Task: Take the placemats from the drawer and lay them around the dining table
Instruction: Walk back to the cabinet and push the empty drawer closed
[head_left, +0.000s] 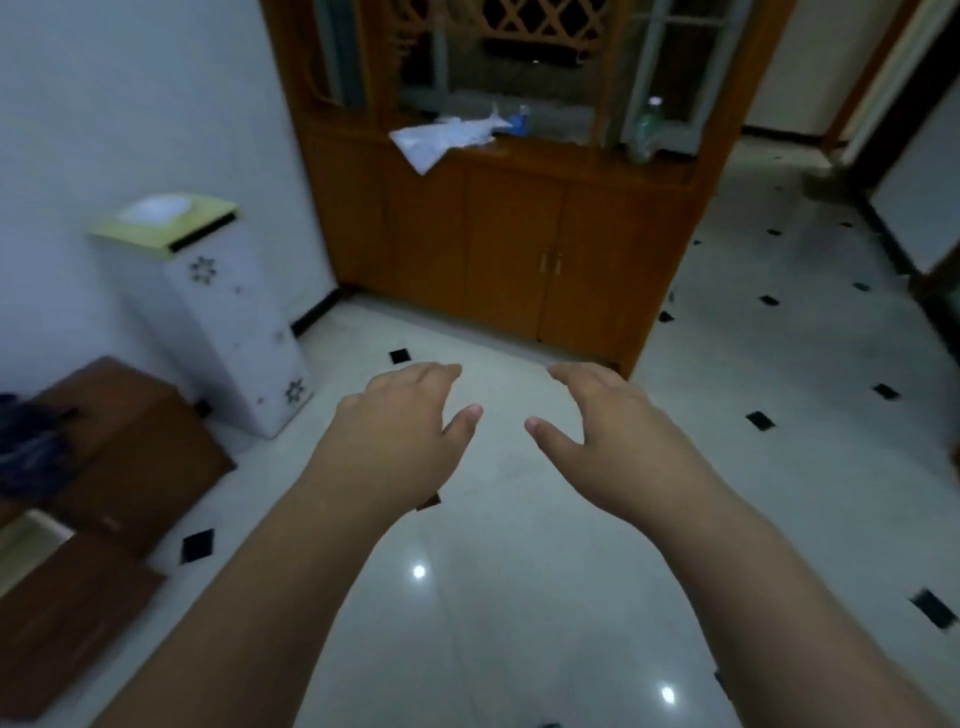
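Above the white tiled floor (493, 545), left hand (400, 431) and right hand (618, 431) hover, fingers loosely spread, holding nothing.

a glossy white tiled floor (519, 571) with small black diamond insets reflects two bright ceiling lights. against the far wall stands a tall wooden cabinet (514, 244), closed doors below, lattice and glass above, with crumpled white paper (441, 137) and a bottle (644, 130) on its ledge. a white wall (130, 104) runs along the left, beside a white star-patterned stand (223, 322) and brown wooden pieces (124, 457).
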